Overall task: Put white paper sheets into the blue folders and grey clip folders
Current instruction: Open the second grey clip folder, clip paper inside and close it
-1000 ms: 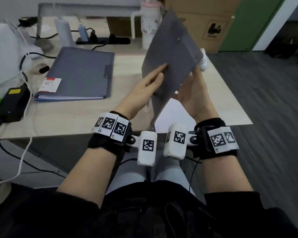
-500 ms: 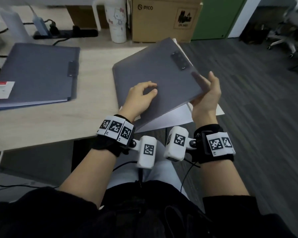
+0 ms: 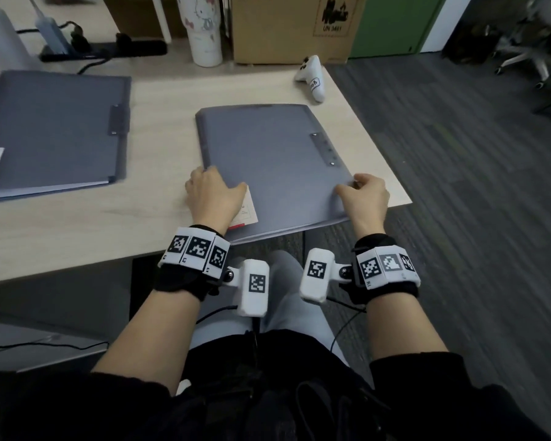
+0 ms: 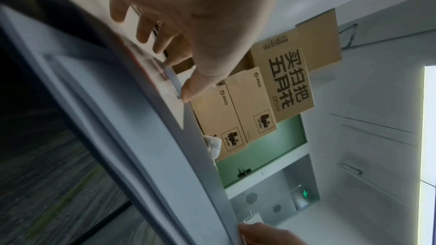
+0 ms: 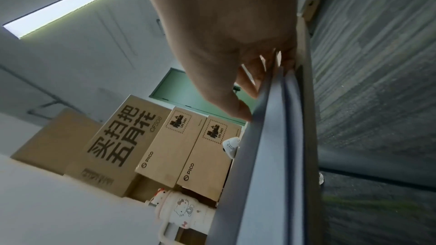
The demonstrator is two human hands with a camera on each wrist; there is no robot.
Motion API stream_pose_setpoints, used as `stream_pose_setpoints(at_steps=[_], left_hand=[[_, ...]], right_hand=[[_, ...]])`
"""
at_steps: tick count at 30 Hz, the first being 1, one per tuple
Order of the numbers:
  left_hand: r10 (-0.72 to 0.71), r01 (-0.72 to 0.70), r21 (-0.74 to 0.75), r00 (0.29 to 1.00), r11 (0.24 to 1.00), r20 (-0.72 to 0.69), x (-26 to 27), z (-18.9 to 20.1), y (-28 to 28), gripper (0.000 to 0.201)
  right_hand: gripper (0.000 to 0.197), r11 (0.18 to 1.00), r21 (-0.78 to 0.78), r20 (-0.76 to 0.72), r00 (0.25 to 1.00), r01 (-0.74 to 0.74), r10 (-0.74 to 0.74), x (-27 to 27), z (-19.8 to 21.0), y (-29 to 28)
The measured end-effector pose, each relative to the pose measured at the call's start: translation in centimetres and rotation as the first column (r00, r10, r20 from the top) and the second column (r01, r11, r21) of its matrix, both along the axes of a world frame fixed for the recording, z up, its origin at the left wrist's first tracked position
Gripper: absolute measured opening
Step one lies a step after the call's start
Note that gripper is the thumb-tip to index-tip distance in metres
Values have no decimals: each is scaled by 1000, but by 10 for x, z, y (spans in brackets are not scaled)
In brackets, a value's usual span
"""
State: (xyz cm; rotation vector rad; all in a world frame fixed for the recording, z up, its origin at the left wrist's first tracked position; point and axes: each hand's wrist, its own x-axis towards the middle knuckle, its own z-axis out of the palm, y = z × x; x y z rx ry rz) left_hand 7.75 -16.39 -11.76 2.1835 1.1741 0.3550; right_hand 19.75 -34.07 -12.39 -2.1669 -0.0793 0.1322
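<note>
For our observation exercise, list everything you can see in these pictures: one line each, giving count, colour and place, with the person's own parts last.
Desk: one, pale wood, under the folders.
Folder: one, grey, closed, flat at the desk's near right corner, near edge past the desk edge.
Second folder: one, grey, closed, far left.
Label: one, white and red, near left corner of the held folder.
Controller: one, white, far right corner.
Cup: one, white with cartoon print, desk's back.
Boxes: several, brown, behind the desk.
Power strip: one, black, back left.
Chair: one, grey, far right.
Left hand: grip on the folder's near left edge.
Right hand: grip on its near right corner.
</note>
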Motion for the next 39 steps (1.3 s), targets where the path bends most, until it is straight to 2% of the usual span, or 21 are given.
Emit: stream_pose_setpoints(at_steps=[2,5,6,8,9,12,13,16,20,22,24,26,28,30,32,34,35,36,37,39], left_hand=[[32,-30,-41,998,999,47,-6,1,4,44],[104,-77,-166,980,983,167,-14,5,13,30],[150,-96,-245,966,965,210,-16,4,18,34],[251,-138,-394,935,909,252,-22,4,26,64],[286,-149,-451,924,880,252,-26,4,30,70],[257,-90,-582,943,808,211,-32,6,36,33],[247,-70,-625,948,778,202,-33,5,35,28],[272,-40,-697,936,716,225,-39,3,32,46],[365,-27,-708,870,705,330,-49,4,36,56],[381,-3,-697,839,717,388,-57,8,40,54],[368,23,-663,817,748,444,-67,11,48,42],[339,45,-614,801,788,494,-80,16,53,32],[308,46,-548,786,835,536,-92,18,60,32],[289,-9,-464,794,886,535,-100,18,67,44],[280,-114,-349,837,930,471,-107,18,79,59],[271,-219,-176,889,960,369,-117,18,90,60],[276,-264,-79,909,961,312,-122,18,95,58],[284,-295,-1,920,956,270,-128,20,99,55],[294,-315,46,922,948,252,-133,20,102,53],[318,-349,71,908,934,271,-142,23,110,47]], right_hand=[[14,991,-123,8,999,-43,44,-1,2,3],[41,958,-274,-45,996,-87,78,-1,6,7],[48,947,-307,-55,995,-97,84,-1,7,8],[58,931,-348,-66,994,-106,88,-3,8,10],[61,927,-361,-62,994,-103,86,-5,8,10],[62,911,-401,-33,995,-96,91,-10,8,12],[62,910,-404,-30,995,-97,93,-11,8,13],[61,916,-389,-24,995,-99,97,-16,11,20],[52,950,-288,-78,992,-122,104,-17,12,28],[44,966,-199,-123,982,-165,142,-18,11,33],[31,984,-40,-175,971,-174,164,-21,8,40],[34,978,175,-245,957,-110,152,-27,6,47],[32,941,330,-315,930,-78,188,-35,7,57],[26,911,399,-322,914,-105,247,-44,9,71],[24,888,446,-268,930,-112,252,-53,10,90],[46,867,488,-199,953,-105,227,-64,12,108],[44,855,506,-169,959,-113,227,-67,12,117],[31,852,509,-153,961,-123,230,-71,12,126],[21,851,508,-140,962,-133,234,-74,13,135],[17,845,512,-108,965,-152,239,-79,15,154]])
